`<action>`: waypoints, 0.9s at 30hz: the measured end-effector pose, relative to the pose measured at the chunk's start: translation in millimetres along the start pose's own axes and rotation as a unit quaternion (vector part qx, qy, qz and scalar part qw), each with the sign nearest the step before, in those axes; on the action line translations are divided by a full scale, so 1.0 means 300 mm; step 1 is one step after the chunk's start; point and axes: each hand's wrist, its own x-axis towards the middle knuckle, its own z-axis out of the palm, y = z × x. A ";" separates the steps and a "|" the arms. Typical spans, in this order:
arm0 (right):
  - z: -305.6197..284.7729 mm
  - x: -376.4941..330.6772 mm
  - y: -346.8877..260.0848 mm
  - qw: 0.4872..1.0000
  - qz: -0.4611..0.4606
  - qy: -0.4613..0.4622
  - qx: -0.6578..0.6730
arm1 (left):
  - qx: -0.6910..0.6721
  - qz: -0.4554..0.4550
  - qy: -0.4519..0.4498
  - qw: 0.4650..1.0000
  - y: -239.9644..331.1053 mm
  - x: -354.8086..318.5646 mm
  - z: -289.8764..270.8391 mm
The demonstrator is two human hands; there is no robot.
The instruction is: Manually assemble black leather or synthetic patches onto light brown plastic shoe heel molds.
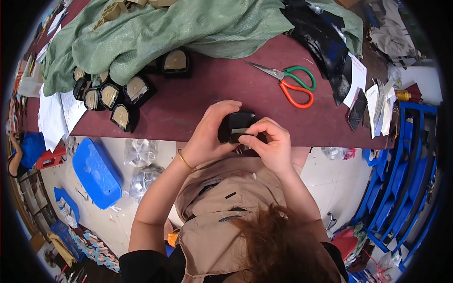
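Maroon, flat-topped worktop (198, 89) ran across, w/ a crinkly green woven-plastic sack (188, 28) heaped along its far side & black pcs (109, 96) w/ tan D-shaped faces clustered by the sack's edge, L side. Scissors (278, 73), metal blades & rounded red/green loop handles, lay R of ctr. L hand (210, 129) cupped a glossy blk pc (241, 119) over the worktop's near edge; R hand (273, 146) pinched it btwn thumb & forefinger, nr a dull grey-green strip (239, 131).
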 end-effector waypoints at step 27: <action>0.033 0.139 0.024 0.994 -0.097 -0.020 -0.046 | -0.437 -0.149 0.108 0.881 -0.003 0.028 0.117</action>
